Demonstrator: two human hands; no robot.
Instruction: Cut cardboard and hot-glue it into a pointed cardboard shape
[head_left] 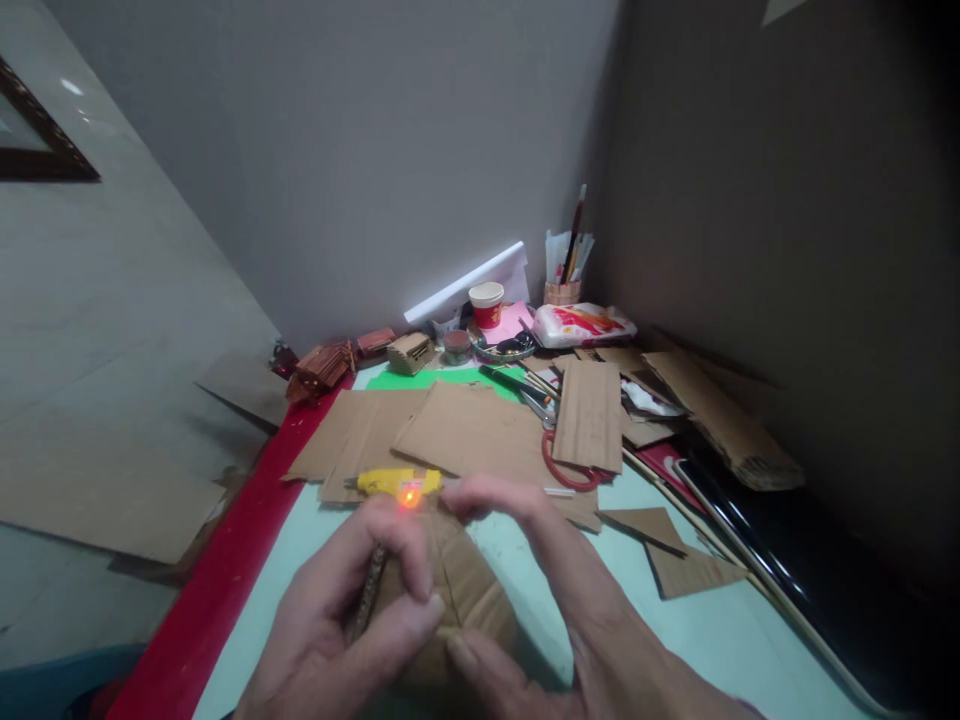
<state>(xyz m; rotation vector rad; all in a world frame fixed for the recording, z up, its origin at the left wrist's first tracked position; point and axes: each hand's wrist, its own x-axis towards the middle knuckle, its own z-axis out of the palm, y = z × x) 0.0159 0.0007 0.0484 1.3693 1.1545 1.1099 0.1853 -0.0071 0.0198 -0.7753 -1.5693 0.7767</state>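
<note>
A brown cardboard piece (pixel 480 590) with a curved edge and a seam down its middle is held between both hands, low in the head view. My left hand (pixel 337 610) grips its left side, with thumb and bent forefinger on the cardboard; a corrugated edge shows beside the palm. My right hand (pixel 570 590) curves around the other side, forefinger at the top and thumb near the left thumb. Just beyond the left fingers lies a yellow glue gun (pixel 397 481) with a glowing orange light. The undersides of the cardboard are hidden.
Flat cardboard sheets (pixel 480 430) lie behind the glue gun. Red-handled scissors (pixel 562 465) are partly under a cardboard strip (pixel 589 415). A shiny black object (pixel 810 590) lies at right. A paper cup (pixel 487 305) and wipes pack (pixel 585 325) stand near the wall.
</note>
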